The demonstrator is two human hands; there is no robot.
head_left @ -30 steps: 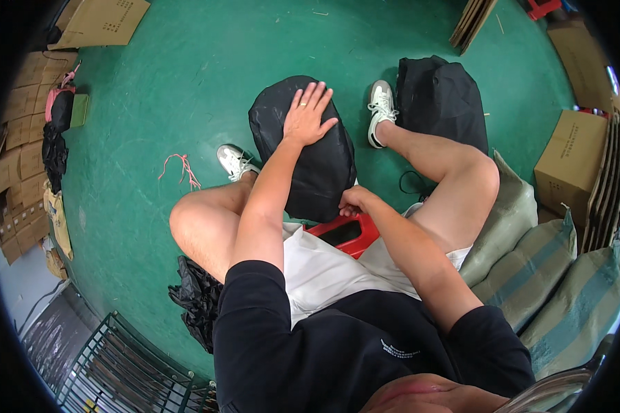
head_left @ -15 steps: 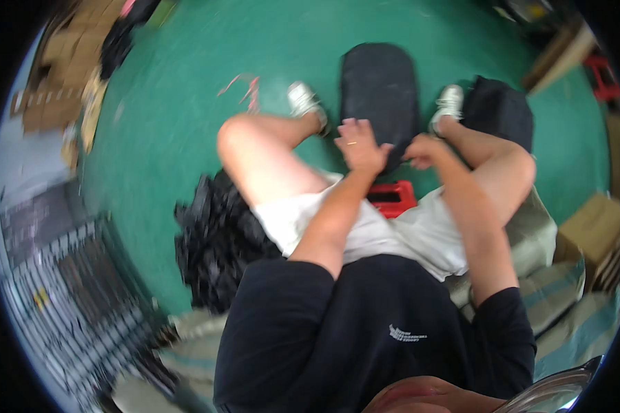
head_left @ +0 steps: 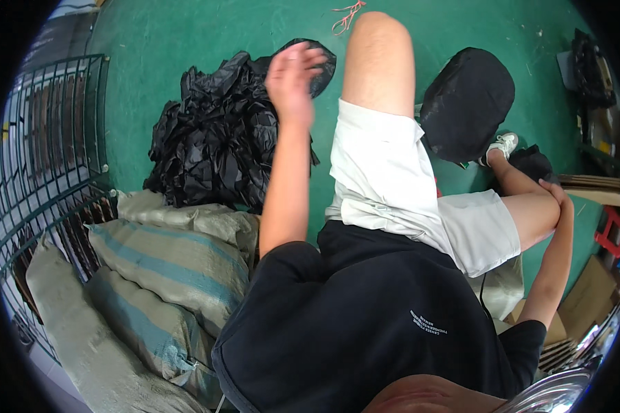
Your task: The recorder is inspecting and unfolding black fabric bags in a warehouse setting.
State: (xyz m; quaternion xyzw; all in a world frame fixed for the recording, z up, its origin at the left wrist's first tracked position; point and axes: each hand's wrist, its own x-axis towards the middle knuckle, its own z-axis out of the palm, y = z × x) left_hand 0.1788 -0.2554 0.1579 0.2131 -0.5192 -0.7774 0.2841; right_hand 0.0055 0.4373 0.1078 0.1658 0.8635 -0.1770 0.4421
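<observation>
My left hand [head_left: 293, 81] is raised at the near side of a heap of crumpled black plastic bags [head_left: 213, 131]. Its fingers are apart, slightly blurred, and nothing shows in them; a rounded piece of black plastic [head_left: 322, 72] lies just behind. My right hand [head_left: 556, 195] rests on my right knee with its fingers stretched out and partly hidden. Between my legs, a rounded black fabric case [head_left: 467, 103] sits on the floor, touched by neither hand. A second black item [head_left: 528, 164], partly covered by my right leg, lies beyond that knee.
Filled woven sacks with blue stripes [head_left: 165, 265] lie at my left, next to a dark wire rack [head_left: 48, 131]. Cardboard [head_left: 589, 296] and a red plastic piece [head_left: 610, 234] are at the right. Pink string [head_left: 348, 17] lies on the green floor [head_left: 241, 27].
My left hand has left the black case and swung left to the plastic heap. My right hand has moved off the case onto my right knee. The view has turned left.
</observation>
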